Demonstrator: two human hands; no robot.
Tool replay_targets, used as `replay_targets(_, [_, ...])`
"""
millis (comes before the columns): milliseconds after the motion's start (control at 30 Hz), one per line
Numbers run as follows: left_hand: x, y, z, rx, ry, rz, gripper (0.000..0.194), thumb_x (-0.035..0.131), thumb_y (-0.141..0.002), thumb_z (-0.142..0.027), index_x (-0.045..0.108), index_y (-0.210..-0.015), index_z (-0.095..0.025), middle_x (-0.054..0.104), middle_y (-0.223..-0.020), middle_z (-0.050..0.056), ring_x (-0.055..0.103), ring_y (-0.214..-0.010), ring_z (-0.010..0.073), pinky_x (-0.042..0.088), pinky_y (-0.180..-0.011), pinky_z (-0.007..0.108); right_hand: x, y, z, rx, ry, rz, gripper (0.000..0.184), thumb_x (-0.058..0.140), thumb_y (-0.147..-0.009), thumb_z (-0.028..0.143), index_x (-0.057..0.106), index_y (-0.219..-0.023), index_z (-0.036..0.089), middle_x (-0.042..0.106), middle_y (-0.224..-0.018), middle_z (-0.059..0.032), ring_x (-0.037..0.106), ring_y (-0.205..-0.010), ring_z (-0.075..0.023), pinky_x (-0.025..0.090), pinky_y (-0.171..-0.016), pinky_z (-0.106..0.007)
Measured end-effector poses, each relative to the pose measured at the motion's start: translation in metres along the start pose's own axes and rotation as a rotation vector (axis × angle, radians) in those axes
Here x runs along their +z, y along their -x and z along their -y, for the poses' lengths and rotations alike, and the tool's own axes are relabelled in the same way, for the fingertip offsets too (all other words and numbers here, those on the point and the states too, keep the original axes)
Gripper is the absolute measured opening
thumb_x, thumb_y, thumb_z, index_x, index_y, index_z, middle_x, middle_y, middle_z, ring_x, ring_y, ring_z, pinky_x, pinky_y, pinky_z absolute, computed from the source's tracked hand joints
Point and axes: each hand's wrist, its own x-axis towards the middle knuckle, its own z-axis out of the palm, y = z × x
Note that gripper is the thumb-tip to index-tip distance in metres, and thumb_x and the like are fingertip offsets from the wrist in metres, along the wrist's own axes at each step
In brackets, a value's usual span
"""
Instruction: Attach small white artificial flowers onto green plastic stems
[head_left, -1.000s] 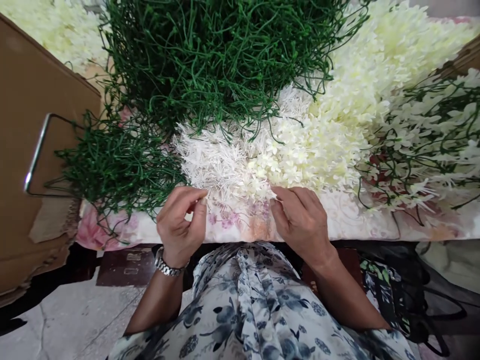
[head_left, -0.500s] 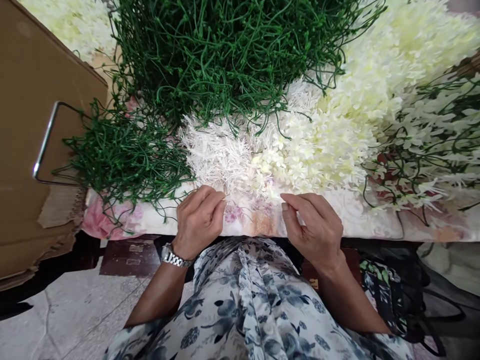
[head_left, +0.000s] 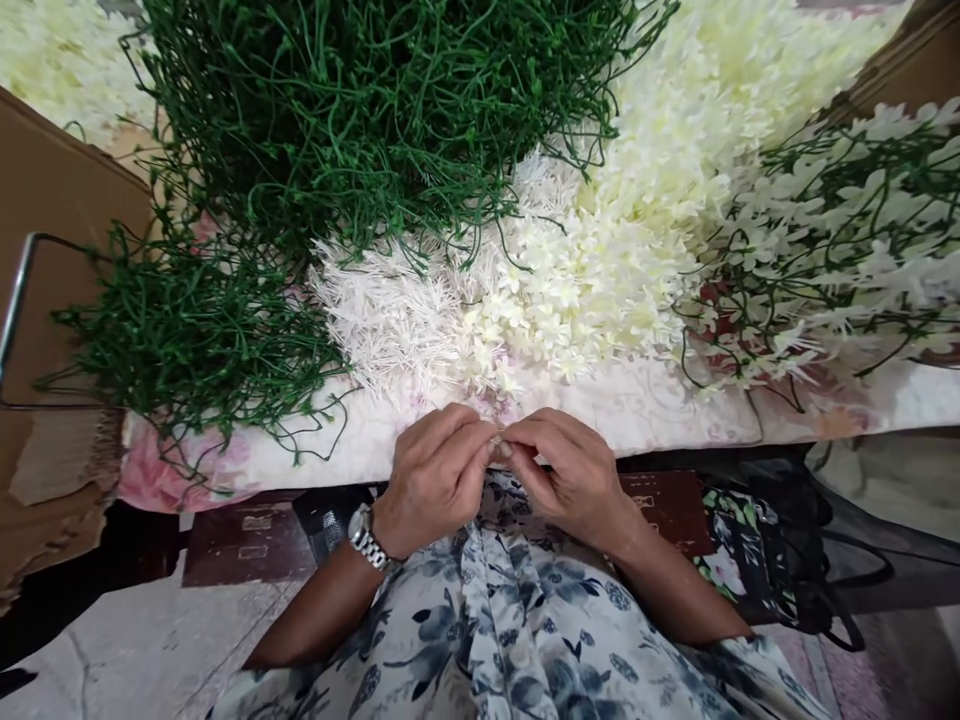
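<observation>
My left hand [head_left: 442,465], with a metal-strapped watch [head_left: 366,537] on its wrist, meets my right hand [head_left: 566,470] just in front of the table edge. Thumb and forefinger of each are pinched together, tips touching. A tiny pale bit shows between the fingertips, too small to name. Beyond the hands lie a heap of thin white spiky sprigs [head_left: 394,325] and a heap of cream artificial blossoms [head_left: 577,300]. Green artificial stems [head_left: 202,320] are piled to the left, and a larger green pile [head_left: 375,110] rises behind.
A cardboard box [head_left: 67,190] with a bent metal rod [head_left: 16,305] stands at the left. Finished-looking white flowers on green stems [head_left: 847,250] lie at the right. A floral cloth [head_left: 300,455] covers the table; a black patterned bag [head_left: 750,560] sits below, right.
My hands were apart above the cloth's front edge. They have come together and nearer to my body, fingertips meeting. The view has shifted, so the piles appear further left.
</observation>
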Motion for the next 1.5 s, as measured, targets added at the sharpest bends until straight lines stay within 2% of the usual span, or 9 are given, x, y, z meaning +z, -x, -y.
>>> replay_targets(200, [0.007, -0.005, -0.003, -0.075, 0.105, 0.081, 0.014, 0.048, -0.083, -0.011, 0.059, -0.090, -0.015, 0.058, -0.075, 0.004, 0.055, -0.070, 0.0135, 0.046, -0.062, 0.025, -0.004, 0.009, -0.007, 0.047, -0.002, -0.011, 0.011, 0.050, -0.083, 0.011, 0.057, -0.087, 0.017, 0.060, -0.070, -0.0031, 0.056, -0.063, -0.0124, 0.045, -0.060, -0.025])
replay_targets(400, [0.011, -0.006, -0.005, -0.150, 0.256, 0.086, 0.012, 0.052, -0.081, -0.011, 0.058, -0.090, -0.017, 0.055, -0.075, 0.001, 0.051, -0.065, 0.0101, 0.042, -0.056, 0.021, -0.008, 0.012, -0.006, 0.141, -0.109, -0.035, 0.009, 0.050, -0.084, 0.014, 0.058, -0.086, 0.017, 0.059, -0.068, -0.0012, 0.055, -0.063, -0.0107, 0.044, -0.058, -0.022])
replay_targets(533, [0.014, -0.007, -0.007, -0.145, 0.294, 0.094, 0.013, 0.052, -0.080, -0.006, 0.057, -0.087, -0.016, 0.054, -0.075, 0.001, 0.051, -0.068, 0.0096, 0.041, -0.058, 0.021, -0.010, 0.014, -0.007, 0.177, -0.188, -0.073, 0.008, 0.050, -0.085, 0.015, 0.058, -0.088, 0.017, 0.059, -0.070, -0.0005, 0.055, -0.064, -0.0097, 0.045, -0.058, -0.021])
replay_targets(733, [0.020, -0.007, -0.006, -0.089, 0.128, 0.057, 0.012, 0.051, -0.079, -0.006, 0.056, -0.082, -0.016, 0.056, -0.075, 0.002, 0.051, -0.067, 0.0108, 0.041, -0.058, 0.022, -0.009, 0.019, -0.014, 0.207, -0.155, -0.109, 0.007, 0.051, -0.085, 0.016, 0.058, -0.087, 0.017, 0.057, -0.070, -0.0005, 0.054, -0.064, -0.0097, 0.044, -0.059, -0.021])
replay_targets(933, [0.022, -0.009, -0.008, -0.022, -0.007, 0.072, 0.012, 0.050, -0.080, -0.009, 0.056, -0.088, -0.015, 0.058, -0.078, 0.005, 0.055, -0.071, 0.0140, 0.045, -0.063, 0.026, -0.016, 0.022, -0.023, 0.176, 0.031, -0.067, 0.010, 0.050, -0.082, 0.011, 0.058, -0.086, 0.017, 0.059, -0.072, -0.0036, 0.055, -0.068, -0.0137, 0.045, -0.063, -0.026])
replay_targets(1100, [0.025, -0.013, -0.012, 0.093, -0.204, 0.126, 0.021, 0.050, -0.081, -0.012, 0.058, -0.099, -0.015, 0.061, -0.081, 0.006, 0.056, -0.073, 0.0165, 0.045, -0.064, 0.028, -0.024, 0.025, -0.028, 0.166, 0.068, -0.016, 0.012, 0.049, -0.082, 0.010, 0.058, -0.086, 0.016, 0.060, -0.075, -0.0052, 0.055, -0.073, -0.0157, 0.045, -0.067, -0.030])
replay_targets(1200, [0.027, -0.016, -0.015, 0.145, -0.346, 0.224, 0.031, 0.048, -0.081, -0.012, 0.057, -0.110, -0.016, 0.061, -0.080, 0.005, 0.054, -0.070, 0.0177, 0.042, -0.060, 0.030, -0.027, 0.027, -0.030, 0.158, 0.036, -0.005, 0.015, 0.047, -0.083, 0.009, 0.058, -0.088, 0.017, 0.060, -0.078, -0.0058, 0.055, -0.075, -0.0159, 0.045, -0.068, -0.030])
replay_targets(1333, [0.028, -0.020, -0.021, 0.160, -0.475, 0.329, 0.032, 0.049, -0.080, -0.014, 0.058, -0.110, -0.019, 0.059, -0.077, 0.003, 0.051, -0.066, 0.0187, 0.039, -0.058, 0.032, -0.029, 0.031, -0.033, 0.127, -0.005, -0.050, 0.016, 0.049, -0.082, 0.007, 0.058, -0.089, 0.018, 0.060, -0.079, -0.0059, 0.055, -0.077, -0.0161, 0.046, -0.068, -0.031])
replay_targets(1500, [0.027, -0.023, -0.025, 0.174, -0.519, 0.338, 0.026, 0.052, -0.080, -0.014, 0.061, -0.104, -0.018, 0.058, -0.074, 0.003, 0.050, -0.063, 0.0183, 0.038, -0.057, 0.032, -0.037, 0.036, -0.041, 0.173, -0.071, -0.197, 0.017, 0.054, -0.080, 0.006, 0.058, -0.091, 0.018, 0.060, -0.079, -0.0041, 0.055, -0.076, -0.0143, 0.046, -0.067, -0.029])
